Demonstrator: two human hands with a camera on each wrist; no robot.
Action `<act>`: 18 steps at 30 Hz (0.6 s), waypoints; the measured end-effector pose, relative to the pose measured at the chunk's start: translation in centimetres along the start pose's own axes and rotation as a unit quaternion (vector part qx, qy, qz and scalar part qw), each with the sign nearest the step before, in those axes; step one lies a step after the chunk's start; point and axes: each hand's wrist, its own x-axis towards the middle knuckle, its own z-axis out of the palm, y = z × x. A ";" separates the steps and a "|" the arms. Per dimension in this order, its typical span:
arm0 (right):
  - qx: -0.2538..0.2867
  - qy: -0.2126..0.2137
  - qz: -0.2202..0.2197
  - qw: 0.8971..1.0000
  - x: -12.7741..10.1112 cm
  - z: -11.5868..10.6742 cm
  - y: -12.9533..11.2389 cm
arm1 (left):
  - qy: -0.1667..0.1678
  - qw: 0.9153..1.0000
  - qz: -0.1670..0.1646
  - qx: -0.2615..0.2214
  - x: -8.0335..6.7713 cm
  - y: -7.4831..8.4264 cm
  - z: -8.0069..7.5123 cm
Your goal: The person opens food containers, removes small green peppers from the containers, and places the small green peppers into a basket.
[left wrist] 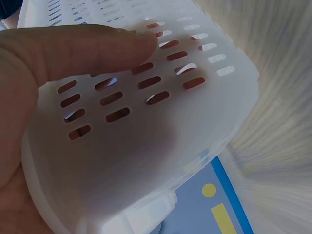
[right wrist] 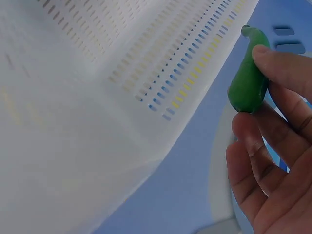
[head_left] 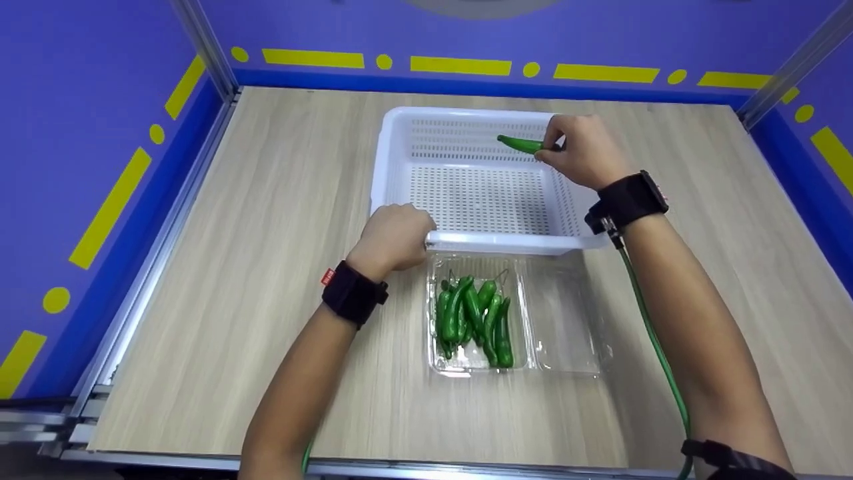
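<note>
"green pepper (head_left: 518, 144), slim and glossy: where is it?"

"in the air, over the white basket (head_left: 493, 240), toward that basket's far right corner."

"and what has it?"

"the right hand (head_left: 586, 150), pinching it between thumb and fingertips; in the right wrist view the lower fingers curl loosely beneath, beside the basket's slotted wall."

"the left hand (head_left: 393, 239)?"

"clamped on the basket's near left corner, thumb laid along one face of the wall, the other fingers partly seen through its slots."

"what's nearest?"

"a clear box (head_left: 468, 357), just in front of the basket's near edge, more peppers (head_left: 472, 310) heaped in its left half. its lid (head_left: 563, 327) lies open to the right. whether box and basket touch, i can't tell."

"and around that?"

"the wood-grain bench (head_left: 266, 233); blue panels (head_left: 320, 27) with yellow dashes rise behind its far edge."
</note>
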 end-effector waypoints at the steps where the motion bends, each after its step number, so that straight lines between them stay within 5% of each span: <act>1: 0.002 0.001 0.000 1.000 0.1 0.2 0.1 | 0.002 1.000 0.001 0.000 0.0 0.0 0.0; 18: 0.020 -0.008 0.013 1.000 0.3 2.4 0.9 | 0.008 1.000 -0.003 0.013 0.1 0.0 0.3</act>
